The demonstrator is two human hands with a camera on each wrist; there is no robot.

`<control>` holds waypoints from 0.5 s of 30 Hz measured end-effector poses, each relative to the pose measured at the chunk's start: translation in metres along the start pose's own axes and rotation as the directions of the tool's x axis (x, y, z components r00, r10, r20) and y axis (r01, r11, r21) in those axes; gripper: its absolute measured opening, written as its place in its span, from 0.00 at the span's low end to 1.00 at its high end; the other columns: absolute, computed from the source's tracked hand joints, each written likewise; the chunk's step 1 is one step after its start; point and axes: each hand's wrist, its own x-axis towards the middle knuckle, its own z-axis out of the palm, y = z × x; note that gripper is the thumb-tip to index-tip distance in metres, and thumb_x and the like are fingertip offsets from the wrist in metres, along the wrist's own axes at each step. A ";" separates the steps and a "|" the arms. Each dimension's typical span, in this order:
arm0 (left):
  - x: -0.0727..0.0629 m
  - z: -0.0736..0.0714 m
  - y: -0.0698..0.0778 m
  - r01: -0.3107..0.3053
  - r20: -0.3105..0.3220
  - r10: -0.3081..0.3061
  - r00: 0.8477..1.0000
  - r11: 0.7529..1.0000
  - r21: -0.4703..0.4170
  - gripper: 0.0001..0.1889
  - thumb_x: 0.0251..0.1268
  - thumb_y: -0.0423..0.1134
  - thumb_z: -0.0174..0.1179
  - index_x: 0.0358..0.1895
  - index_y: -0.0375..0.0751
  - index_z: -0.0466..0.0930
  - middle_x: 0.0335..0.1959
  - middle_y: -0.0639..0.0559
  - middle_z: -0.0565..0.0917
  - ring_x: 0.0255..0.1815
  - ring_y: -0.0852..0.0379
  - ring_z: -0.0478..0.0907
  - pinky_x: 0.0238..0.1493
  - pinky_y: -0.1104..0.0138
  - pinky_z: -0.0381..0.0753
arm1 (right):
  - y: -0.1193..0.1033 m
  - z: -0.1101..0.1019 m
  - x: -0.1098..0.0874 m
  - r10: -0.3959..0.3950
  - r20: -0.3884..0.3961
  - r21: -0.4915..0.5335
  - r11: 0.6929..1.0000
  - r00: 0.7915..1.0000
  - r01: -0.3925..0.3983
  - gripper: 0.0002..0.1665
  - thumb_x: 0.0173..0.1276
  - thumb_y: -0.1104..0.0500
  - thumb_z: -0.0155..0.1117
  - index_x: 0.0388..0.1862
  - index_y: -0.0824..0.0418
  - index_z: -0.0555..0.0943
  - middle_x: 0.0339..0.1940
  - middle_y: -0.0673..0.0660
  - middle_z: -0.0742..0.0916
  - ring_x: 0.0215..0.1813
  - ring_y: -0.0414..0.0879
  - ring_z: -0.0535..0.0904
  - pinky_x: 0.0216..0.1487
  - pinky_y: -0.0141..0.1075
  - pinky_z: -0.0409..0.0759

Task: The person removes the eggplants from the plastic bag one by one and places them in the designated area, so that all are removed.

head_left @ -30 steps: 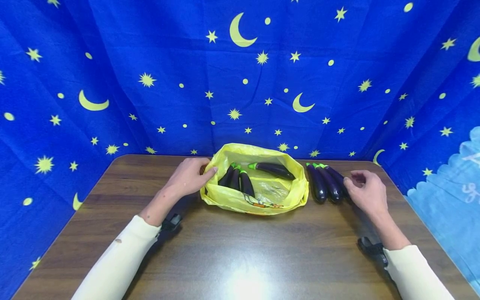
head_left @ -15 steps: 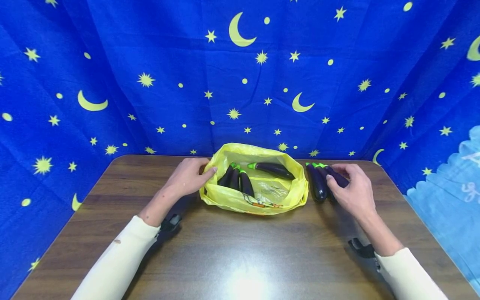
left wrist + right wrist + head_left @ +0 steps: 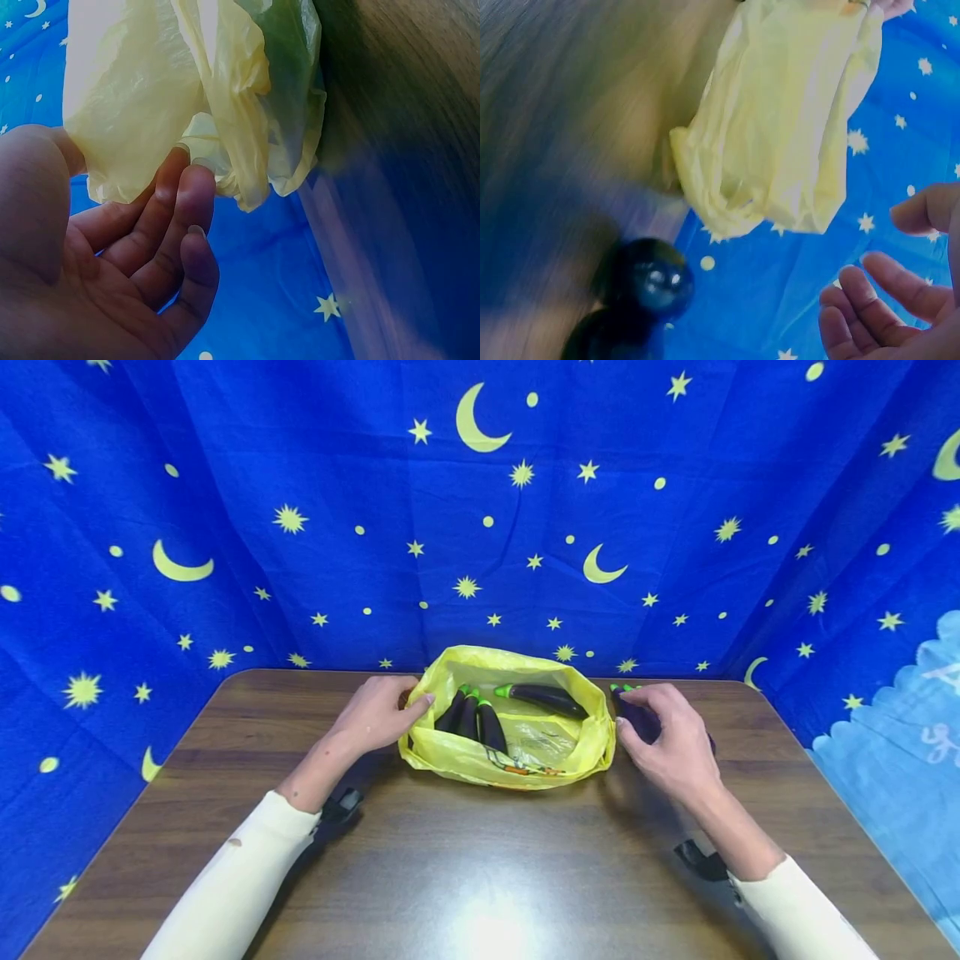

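Note:
A yellow plastic bag (image 3: 480, 764) lies with its mouth spread toward the head camera. My left hand (image 3: 371, 714) pinches its left rim; in the left wrist view the thumb goes behind the yellow film (image 3: 135, 97) and the fingers curl at its edge. Inside are several dark purple eggplants (image 3: 491, 727), grouped at the left, with a single eggplant (image 3: 551, 700) lying across the right. To the right of the bag, my right hand (image 3: 675, 739) hovers over a row of eggplants (image 3: 636, 714), mostly hiding them. Thumb and fingers are apart with nothing between them in the right wrist view, eggplants (image 3: 651, 281) nearby.
Everything sits on a brown wooden table (image 3: 420, 860) with a bright glare patch in front. A blue cloth (image 3: 375, 485) printed with stars and moons hangs behind and along both sides. A light blue patch (image 3: 892, 760) shows at the right.
My right hand has moved left across the row of eggplants, from its right end toward the bag. The left hand and the bag stay where they were.

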 end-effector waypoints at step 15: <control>0.000 0.000 0.003 0.013 0.014 -0.013 1.000 1.000 -0.013 0.14 0.77 0.49 0.61 0.32 0.46 0.80 0.20 0.55 0.72 0.22 0.57 0.68 0.24 0.62 0.66 | -0.015 0.032 0.010 -0.139 0.082 0.036 0.990 0.987 0.136 0.22 0.61 0.62 0.73 0.54 0.65 0.86 0.51 0.59 0.87 0.55 0.57 0.82 0.55 0.51 0.77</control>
